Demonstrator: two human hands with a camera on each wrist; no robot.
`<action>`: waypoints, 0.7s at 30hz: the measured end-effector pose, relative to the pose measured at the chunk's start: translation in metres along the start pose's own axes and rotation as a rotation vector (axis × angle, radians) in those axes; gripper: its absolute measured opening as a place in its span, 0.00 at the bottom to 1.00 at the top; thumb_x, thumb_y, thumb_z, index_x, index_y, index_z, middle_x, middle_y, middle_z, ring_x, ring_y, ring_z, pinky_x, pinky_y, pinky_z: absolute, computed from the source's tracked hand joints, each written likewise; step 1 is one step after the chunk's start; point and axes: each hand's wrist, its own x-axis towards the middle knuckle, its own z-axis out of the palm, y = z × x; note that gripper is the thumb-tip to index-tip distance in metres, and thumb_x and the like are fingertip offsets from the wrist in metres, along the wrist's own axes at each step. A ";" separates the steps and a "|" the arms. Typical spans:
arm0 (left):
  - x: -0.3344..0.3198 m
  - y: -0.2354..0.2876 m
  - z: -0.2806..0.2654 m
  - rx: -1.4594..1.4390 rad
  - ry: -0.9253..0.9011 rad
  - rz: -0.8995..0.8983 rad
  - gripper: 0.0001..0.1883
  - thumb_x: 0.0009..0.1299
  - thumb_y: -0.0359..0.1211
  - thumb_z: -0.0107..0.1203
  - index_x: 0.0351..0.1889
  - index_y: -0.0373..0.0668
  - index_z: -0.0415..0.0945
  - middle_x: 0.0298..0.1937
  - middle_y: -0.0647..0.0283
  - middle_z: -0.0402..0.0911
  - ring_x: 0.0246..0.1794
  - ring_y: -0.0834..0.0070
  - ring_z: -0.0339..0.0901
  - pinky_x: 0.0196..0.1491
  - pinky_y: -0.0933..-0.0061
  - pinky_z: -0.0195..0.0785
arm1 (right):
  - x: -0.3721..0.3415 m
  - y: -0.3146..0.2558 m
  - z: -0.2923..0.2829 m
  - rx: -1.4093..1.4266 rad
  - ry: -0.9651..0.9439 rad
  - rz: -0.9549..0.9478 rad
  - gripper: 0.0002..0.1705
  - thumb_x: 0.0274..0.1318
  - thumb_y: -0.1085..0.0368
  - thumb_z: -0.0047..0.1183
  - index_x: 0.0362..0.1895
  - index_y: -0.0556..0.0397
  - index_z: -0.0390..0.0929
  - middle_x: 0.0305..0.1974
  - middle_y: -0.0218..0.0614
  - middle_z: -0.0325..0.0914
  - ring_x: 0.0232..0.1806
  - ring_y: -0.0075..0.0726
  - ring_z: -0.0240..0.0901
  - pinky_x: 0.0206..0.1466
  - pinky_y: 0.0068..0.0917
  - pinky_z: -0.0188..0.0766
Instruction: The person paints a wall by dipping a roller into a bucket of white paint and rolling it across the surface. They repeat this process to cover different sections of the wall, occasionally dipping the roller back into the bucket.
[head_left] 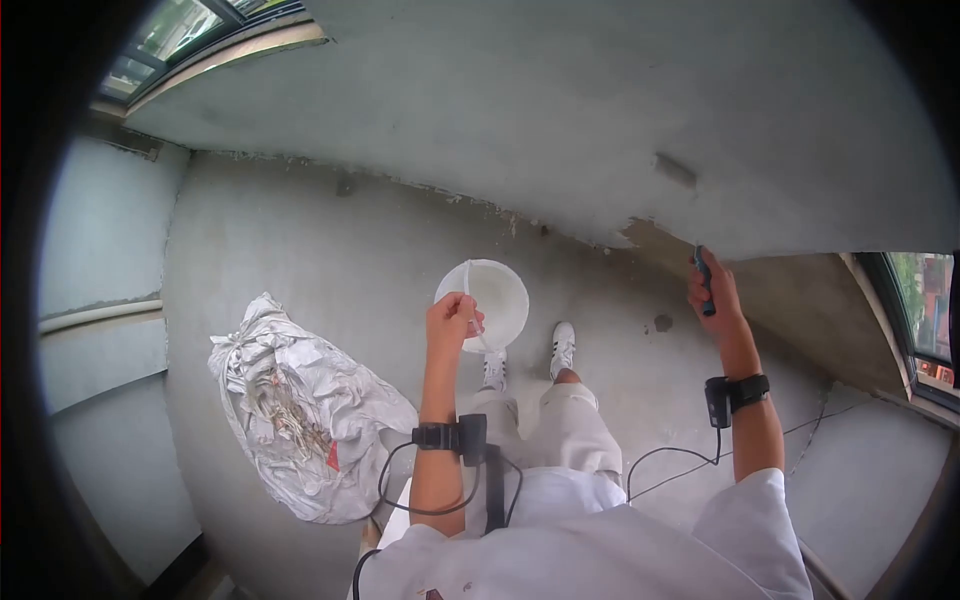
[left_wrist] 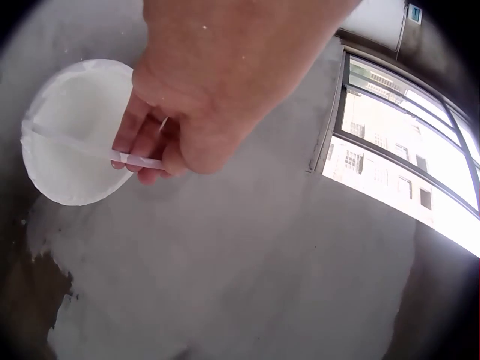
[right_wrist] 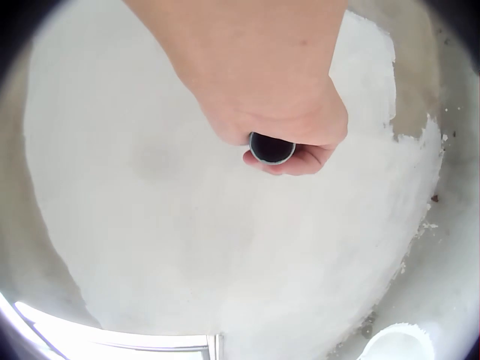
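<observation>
My left hand (head_left: 450, 318) grips the thin pale handle (left_wrist: 142, 161) of a white bucket (head_left: 515, 300), fingers curled around it. The bucket hangs or stands just in front of my shoes, its open top facing up and its inside whitish. Out to the right, my right hand (head_left: 722, 292) holds a tool by its blue-and-black handle (head_left: 708, 283), close against the wall (head_left: 560, 110). In the right wrist view, the round dark butt of the handle (right_wrist: 271, 150) pokes out of the fist. The tool's working end is hidden, so I cannot tell its kind.
A crumpled white woven sack (head_left: 320, 430) with scraps on it lies on the grey floor (head_left: 300, 220) to the left. Pale coating covers much of the wall, with ragged edges near bare brown patches (head_left: 670, 250). Windows (head_left: 170, 40) open at upper left and right. Cables trail from both wrists.
</observation>
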 end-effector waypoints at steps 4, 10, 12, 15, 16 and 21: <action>0.007 -0.017 0.043 0.011 0.110 0.012 0.10 0.74 0.34 0.51 0.38 0.36 0.76 0.28 0.64 0.76 0.25 0.77 0.76 0.32 0.75 0.77 | 0.064 0.043 -0.015 0.075 -0.028 0.104 0.16 0.67 0.52 0.48 0.37 0.52 0.70 0.19 0.26 0.64 0.12 0.21 0.56 0.15 0.24 0.52; 0.052 -0.053 0.092 -0.009 0.222 -0.025 0.09 0.74 0.34 0.52 0.36 0.37 0.75 0.29 0.65 0.74 0.25 0.77 0.75 0.33 0.71 0.77 | 0.198 0.136 -0.015 0.095 -0.005 0.195 0.15 0.64 0.54 0.47 0.33 0.52 0.69 0.18 0.30 0.66 0.12 0.24 0.60 0.15 0.28 0.56; 0.063 -0.062 0.112 -0.029 0.301 -0.041 0.09 0.73 0.34 0.53 0.34 0.37 0.74 0.28 0.66 0.72 0.23 0.77 0.72 0.33 0.70 0.75 | 0.240 0.163 -0.004 0.092 0.035 0.173 0.16 0.64 0.55 0.47 0.28 0.53 0.69 0.18 0.33 0.68 0.12 0.27 0.62 0.15 0.29 0.57; 0.070 -0.072 0.125 -0.018 0.296 -0.038 0.09 0.74 0.35 0.52 0.34 0.41 0.72 0.28 0.68 0.70 0.24 0.78 0.71 0.34 0.73 0.73 | 0.284 0.208 -0.001 0.048 0.043 0.101 0.15 0.63 0.55 0.47 0.29 0.53 0.70 0.18 0.32 0.69 0.12 0.27 0.62 0.15 0.28 0.57; 0.070 -0.073 0.127 -0.027 0.307 -0.037 0.09 0.74 0.35 0.52 0.34 0.42 0.72 0.28 0.69 0.69 0.24 0.78 0.70 0.34 0.74 0.72 | 0.292 0.222 -0.002 0.024 0.025 0.073 0.14 0.63 0.55 0.48 0.31 0.52 0.71 0.18 0.31 0.69 0.12 0.27 0.62 0.14 0.28 0.56; 0.066 -0.072 0.121 -0.085 0.278 -0.069 0.08 0.76 0.34 0.49 0.34 0.44 0.72 0.27 0.71 0.69 0.20 0.82 0.63 0.28 0.76 0.64 | 0.223 0.176 -0.009 0.141 0.055 0.124 0.15 0.63 0.54 0.50 0.32 0.52 0.70 0.17 0.28 0.67 0.12 0.23 0.60 0.14 0.25 0.54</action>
